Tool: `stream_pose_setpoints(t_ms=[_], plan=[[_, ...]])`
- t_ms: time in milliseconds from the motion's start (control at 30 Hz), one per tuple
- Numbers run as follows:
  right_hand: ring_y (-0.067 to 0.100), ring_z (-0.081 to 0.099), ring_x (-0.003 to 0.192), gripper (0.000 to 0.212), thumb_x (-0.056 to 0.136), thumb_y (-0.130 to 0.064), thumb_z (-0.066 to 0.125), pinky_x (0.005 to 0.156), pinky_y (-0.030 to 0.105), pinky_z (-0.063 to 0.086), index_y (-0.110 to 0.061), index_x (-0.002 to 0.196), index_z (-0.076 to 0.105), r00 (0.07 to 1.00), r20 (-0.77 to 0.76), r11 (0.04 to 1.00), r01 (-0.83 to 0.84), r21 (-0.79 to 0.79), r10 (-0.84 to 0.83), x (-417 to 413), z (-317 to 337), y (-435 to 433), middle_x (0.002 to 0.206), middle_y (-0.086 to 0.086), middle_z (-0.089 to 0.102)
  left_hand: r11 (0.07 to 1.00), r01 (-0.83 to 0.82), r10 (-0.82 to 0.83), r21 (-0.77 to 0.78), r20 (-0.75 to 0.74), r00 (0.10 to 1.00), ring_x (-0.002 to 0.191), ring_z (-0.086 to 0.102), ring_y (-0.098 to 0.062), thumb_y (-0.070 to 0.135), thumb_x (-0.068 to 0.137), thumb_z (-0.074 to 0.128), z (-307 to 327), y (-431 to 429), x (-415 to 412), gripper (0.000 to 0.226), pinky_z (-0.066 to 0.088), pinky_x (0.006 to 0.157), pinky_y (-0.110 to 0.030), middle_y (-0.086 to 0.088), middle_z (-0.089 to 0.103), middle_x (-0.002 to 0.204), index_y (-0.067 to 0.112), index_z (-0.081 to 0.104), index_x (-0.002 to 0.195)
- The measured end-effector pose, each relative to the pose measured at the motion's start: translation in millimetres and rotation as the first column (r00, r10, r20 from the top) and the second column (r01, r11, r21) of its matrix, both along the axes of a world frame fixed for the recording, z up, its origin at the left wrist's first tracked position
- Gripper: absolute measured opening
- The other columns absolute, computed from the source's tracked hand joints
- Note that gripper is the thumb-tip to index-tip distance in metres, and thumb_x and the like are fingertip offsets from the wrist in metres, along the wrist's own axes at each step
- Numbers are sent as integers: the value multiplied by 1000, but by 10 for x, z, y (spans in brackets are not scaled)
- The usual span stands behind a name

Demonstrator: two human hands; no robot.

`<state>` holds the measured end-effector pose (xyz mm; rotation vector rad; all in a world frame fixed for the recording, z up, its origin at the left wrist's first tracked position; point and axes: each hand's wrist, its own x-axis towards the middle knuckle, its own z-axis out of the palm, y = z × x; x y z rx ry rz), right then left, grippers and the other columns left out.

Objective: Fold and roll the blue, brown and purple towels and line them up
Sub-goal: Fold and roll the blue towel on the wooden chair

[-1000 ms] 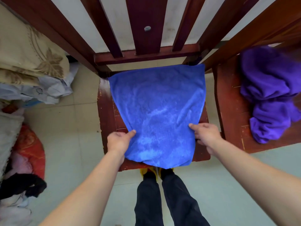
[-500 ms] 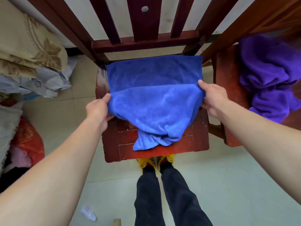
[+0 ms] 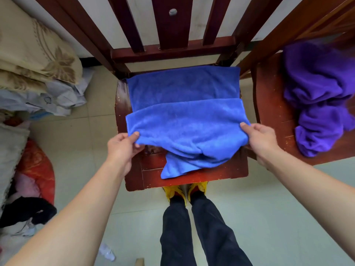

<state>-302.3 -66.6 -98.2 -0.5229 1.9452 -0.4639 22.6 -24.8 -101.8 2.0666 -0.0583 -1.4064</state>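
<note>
The blue towel (image 3: 184, 112) lies on the seat of a red-brown wooden chair (image 3: 217, 173), its near part folded back over the far part, with a bunched fold sagging toward the seat's front. My left hand (image 3: 123, 144) pinches the towel's left corner. My right hand (image 3: 259, 139) pinches the right corner. The purple towel (image 3: 318, 96) lies crumpled on a second chair (image 3: 269, 104) to the right. No brown towel is in view.
The chair's slatted back (image 3: 172, 25) rises behind the seat. Folded bedding and clothes (image 3: 38, 70) pile up on the left, over a tiled floor (image 3: 80, 150). My legs and yellow shoes (image 3: 184, 191) stand just in front of the seat.
Both hands lifted the towel's near edge off the seat's front and carried it toward the chair back, folding the towel over; since half a second ago they drew back slightly toward me.
</note>
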Motion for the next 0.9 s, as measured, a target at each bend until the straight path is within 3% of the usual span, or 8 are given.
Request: stream_pose_setpoints(t_ms=[133,267,367,467,567,633,733,900], plan=[[19,49,66,26,89,-24,65,56,30,41,-17,66,55,997,-68,993,-46,-110,38,118,14,-413,78,12,56,997,-72,72,-39,3,997,52,62,-16,12,96,53,76,-464,129,20,58,56,-32,-3,53,55,15,46,77],[14,64,70,15,90,-37,62,66,27,42,-23,85,60,995,93,1000,-31,-2,31,240,34,-586,86,1,69,997,-55,40,-54,-244,969,87,65,-17,33,95,54,69,-595,13,20,52,75,-29,-4,64,96,18,54,108],[13,67,94,23,85,-41,67,79,34,42,-26,101,62,975,206,985,-113,131,84,204,-18,-368,103,-2,72,998,65,-65,-9,-281,958,105,62,-21,30,86,67,-17,-373,-228,19,49,81,-33,-1,67,111,25,59,101],[11,65,101,35,79,-33,76,78,31,45,-24,110,62,961,253,968,-158,193,106,177,-111,-100,108,-4,71,994,111,-110,-9,-251,962,97,61,-20,20,83,70,-99,-209,-488,12,47,79,-31,2,68,100,24,61,90],[10,65,92,14,80,-32,75,74,30,47,-21,82,66,975,178,981,-154,115,132,177,-169,52,93,-6,71,992,116,-121,-50,-123,985,88,61,-20,16,82,70,-129,-162,-595,9,48,73,-30,-2,68,93,21,63,83],[12,62,81,21,84,-31,70,71,31,48,-19,68,64,993,103,999,-53,2,53,141,-171,76,81,-3,68,992,84,-89,-95,-52,995,89,63,-24,9,81,70,-94,-128,-562,5,52,78,-38,-10,68,92,11,65,81],[19,48,70,30,86,-30,64,66,35,40,-18,60,55,995,-10,985,100,-141,-103,34,-114,66,70,7,53,991,-8,4,-132,-28,1000,84,64,-27,-2,76,65,34,-53,-417,7,52,78,-41,-15,67,86,3,66,79],[10,41,58,35,92,-31,59,52,20,36,-14,62,55,978,-208,973,-62,-223,15,-21,-32,-141,62,0,49,994,-41,44,-104,28,999,69,64,-22,3,77,67,210,-162,-168,10,52,59,-27,-5,67,75,11,65,72]])
